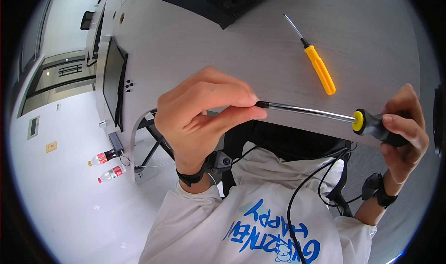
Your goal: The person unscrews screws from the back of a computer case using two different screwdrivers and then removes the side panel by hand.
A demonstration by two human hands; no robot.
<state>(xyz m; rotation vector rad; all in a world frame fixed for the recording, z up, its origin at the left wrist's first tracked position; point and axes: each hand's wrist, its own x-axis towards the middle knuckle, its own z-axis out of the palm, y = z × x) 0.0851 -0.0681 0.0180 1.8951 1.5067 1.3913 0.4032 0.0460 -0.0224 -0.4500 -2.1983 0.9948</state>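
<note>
A screwdriver (311, 112) with a long shiny shaft and a black handle with a yellow collar lies nearly level across the space in front of my chest. My right hand (406, 129) is closed around its handle. At the other end, the thumb and forefinger of my left hand (200, 108) pinch together at the dark tip. Whether a small part is also between those fingertips is hidden. Beyond my hands, a second screwdriver (319, 69) with a yellow handle rests on the grey table (186, 36), its thin shaft pointing away.
A black metal case (218, 3) stands at the table's far edge. On the left are a monitor (114, 80) and several small dark pieces (128, 85) beside it. Two bottles (111, 174) and a black adapter (115, 143) lie farther left. Black cables (297, 189) cross my shirt.
</note>
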